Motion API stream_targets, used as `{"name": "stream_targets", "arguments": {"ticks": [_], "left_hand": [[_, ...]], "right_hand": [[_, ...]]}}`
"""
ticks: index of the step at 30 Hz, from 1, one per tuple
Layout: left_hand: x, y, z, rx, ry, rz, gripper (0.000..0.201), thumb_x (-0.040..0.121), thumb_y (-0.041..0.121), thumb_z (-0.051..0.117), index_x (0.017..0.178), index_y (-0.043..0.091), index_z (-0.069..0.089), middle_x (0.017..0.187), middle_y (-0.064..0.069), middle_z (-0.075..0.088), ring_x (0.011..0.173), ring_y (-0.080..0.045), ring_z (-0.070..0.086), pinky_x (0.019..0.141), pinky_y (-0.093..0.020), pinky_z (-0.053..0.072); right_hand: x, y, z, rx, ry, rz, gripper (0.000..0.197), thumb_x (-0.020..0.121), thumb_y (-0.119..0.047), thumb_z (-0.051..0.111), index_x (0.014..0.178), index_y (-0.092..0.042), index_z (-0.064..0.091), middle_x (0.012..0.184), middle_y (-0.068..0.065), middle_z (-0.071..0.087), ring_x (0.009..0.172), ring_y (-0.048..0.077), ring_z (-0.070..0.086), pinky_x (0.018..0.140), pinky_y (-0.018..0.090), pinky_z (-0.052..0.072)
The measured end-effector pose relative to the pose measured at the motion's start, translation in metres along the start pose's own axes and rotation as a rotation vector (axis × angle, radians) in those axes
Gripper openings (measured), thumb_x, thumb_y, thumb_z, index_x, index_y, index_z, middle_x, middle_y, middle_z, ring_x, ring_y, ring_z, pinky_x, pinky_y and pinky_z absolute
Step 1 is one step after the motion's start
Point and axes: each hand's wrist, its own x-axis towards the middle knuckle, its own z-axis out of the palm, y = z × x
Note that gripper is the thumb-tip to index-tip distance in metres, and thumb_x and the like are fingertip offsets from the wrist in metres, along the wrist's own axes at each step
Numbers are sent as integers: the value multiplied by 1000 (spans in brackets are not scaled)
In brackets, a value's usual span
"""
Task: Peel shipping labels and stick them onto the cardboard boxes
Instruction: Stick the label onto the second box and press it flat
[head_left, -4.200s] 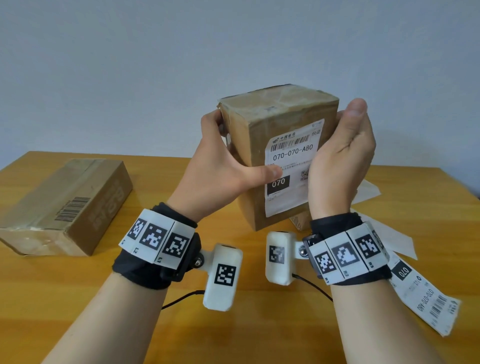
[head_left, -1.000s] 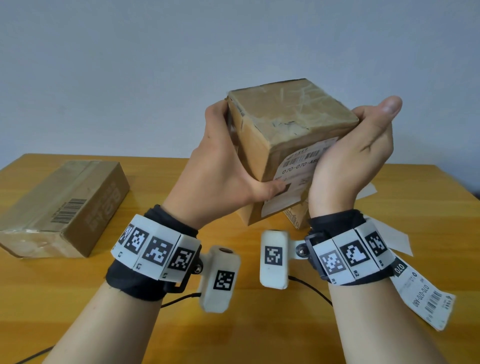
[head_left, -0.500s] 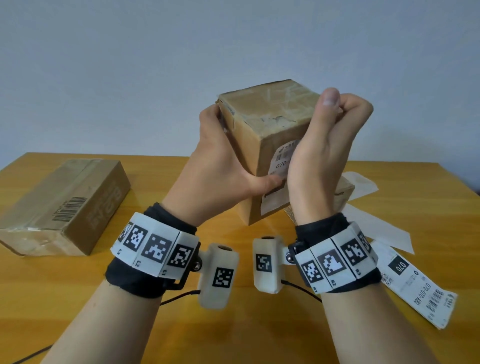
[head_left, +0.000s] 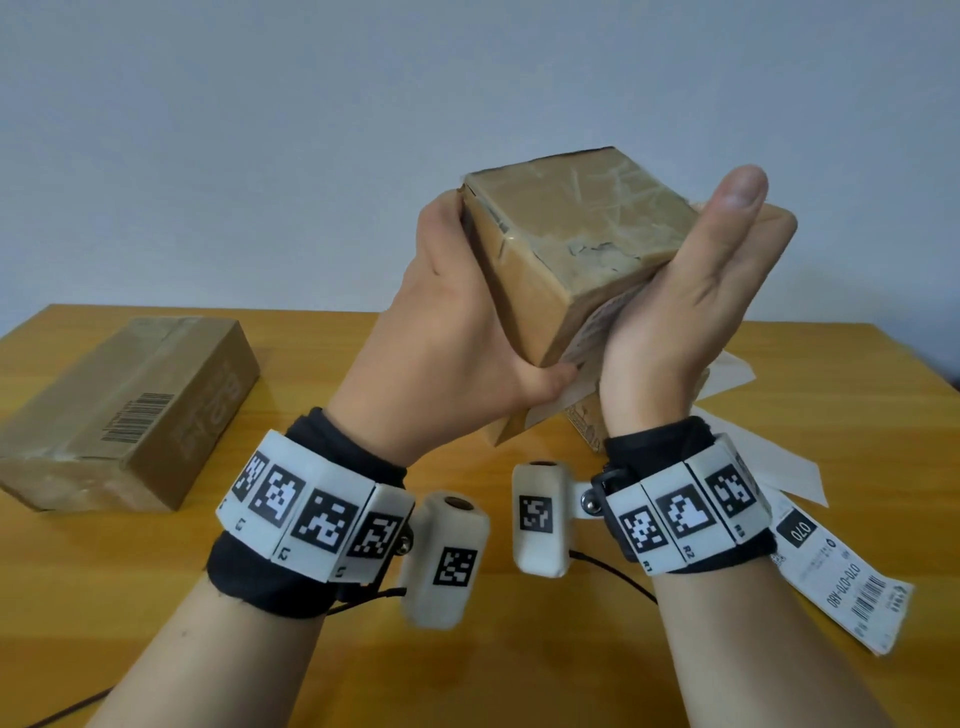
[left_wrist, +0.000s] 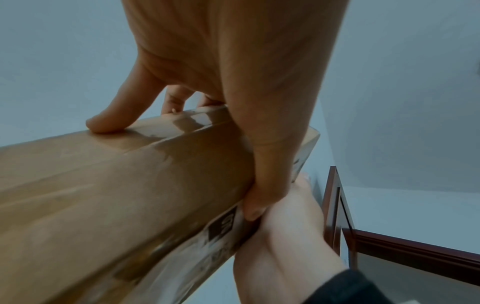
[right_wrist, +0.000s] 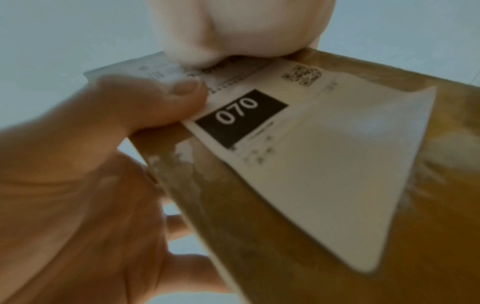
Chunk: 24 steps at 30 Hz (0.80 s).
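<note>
The small cardboard box (head_left: 566, 260) is held up in the air above the wooden table (head_left: 260, 597), tilted, with its taped top toward the camera. Its flaps are taped shut, so what it holds cannot be told. A white shipping label (right_wrist: 298, 148) marked "070" is stuck on the side face that points down toward the person; its lower corner looks lifted off the cardboard. The left hand (head_left: 441, 353) grips the box from nine o'clock, fingers wrapped behind and the thumb on the label's edge. The right hand (head_left: 685, 317) lies flat against the label face at three o'clock, fingers straight and together, palm pressing on the label. Below, at four o'clock, a loose shipping label (head_left: 841, 577) lies near the table's right edge beside white backing sheets (head_left: 769, 462). A second, longer cardboard box (head_left: 130, 410) rests at nine o'clock, well apart, with bare tabletop between it and the hands.
</note>
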Motion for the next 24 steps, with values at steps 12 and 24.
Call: {"name": "stream_targets", "arguments": {"ticks": [12, 24], "left_hand": [[1, -3, -5, -55, -50, 88, 125, 67, 60, 82, 148, -8, 15, 152, -15, 38, 138, -26, 52, 111, -36, 50], [1, -19, -21, -192, -2, -46, 116, 64, 36, 94, 150, 8, 21, 133, 26, 35, 115, 31, 44, 87, -1, 46]], "right_hand": [[13, 6, -8, 28, 173, 55, 45, 111, -30, 35, 71, -16, 51, 64, -5, 54, 63, 14, 57, 65, 25, 49], [7, 8, -6, -20, -3, 132, 45, 112, -31, 33, 72, -20, 49, 62, -6, 49, 58, 14, 50, 60, 27, 43]]}}
